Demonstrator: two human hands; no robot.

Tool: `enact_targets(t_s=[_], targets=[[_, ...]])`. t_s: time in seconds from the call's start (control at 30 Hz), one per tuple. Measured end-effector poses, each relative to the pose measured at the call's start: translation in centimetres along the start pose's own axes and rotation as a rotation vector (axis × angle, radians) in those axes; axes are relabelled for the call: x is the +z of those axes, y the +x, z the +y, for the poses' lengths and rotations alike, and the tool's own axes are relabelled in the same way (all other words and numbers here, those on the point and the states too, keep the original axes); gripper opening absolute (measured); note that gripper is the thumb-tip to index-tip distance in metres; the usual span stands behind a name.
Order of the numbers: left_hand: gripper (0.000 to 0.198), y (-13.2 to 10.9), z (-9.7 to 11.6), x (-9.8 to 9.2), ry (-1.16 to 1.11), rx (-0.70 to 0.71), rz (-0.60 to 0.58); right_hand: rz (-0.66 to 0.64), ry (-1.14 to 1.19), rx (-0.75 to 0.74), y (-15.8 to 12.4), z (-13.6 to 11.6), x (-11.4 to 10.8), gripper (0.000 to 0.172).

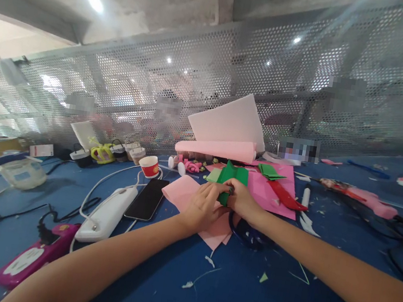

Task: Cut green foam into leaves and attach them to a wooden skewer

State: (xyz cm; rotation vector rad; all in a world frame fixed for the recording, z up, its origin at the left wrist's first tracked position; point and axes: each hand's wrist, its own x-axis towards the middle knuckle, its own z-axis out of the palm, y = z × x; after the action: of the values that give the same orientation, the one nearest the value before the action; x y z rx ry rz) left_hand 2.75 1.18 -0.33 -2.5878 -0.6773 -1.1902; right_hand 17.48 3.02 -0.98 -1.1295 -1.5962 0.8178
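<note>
Both my hands meet at the middle of the blue table (225, 296). My left hand (204, 206) and my right hand (242, 200) are both closed on a folded piece of green paper (233, 176), pinching its lower end. The green paper sticks up and away from my fingers. Under my hands lie pink paper sheets (185, 191). Dark scissors (249, 235) lie on the table just beneath my right wrist.
A black phone (147, 199), a white power strip (106, 215) and a red-and-white paper cup (150, 166) lie to the left. Rolled pink sheets (217, 149), a red strip (285, 196) and a glue gun (359, 198) sit behind and right. Paper scraps litter the table. Perforated metal screen behind.
</note>
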Motion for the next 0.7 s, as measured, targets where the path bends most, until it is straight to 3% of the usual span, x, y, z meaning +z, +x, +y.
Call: enact_targets(t_s=[0.37,0.7], targets=[[0.023,0.2,-0.2,-0.1,0.043,-0.117,-0.113,-0.020,0.038,0.026,0.0,0.1,0.0,0.019],[0.026,0.0,-0.8,0.1,0.037,-0.138,-0.139,-0.152,0.048,0.041,1.0,0.4,-0.8,0.013]])
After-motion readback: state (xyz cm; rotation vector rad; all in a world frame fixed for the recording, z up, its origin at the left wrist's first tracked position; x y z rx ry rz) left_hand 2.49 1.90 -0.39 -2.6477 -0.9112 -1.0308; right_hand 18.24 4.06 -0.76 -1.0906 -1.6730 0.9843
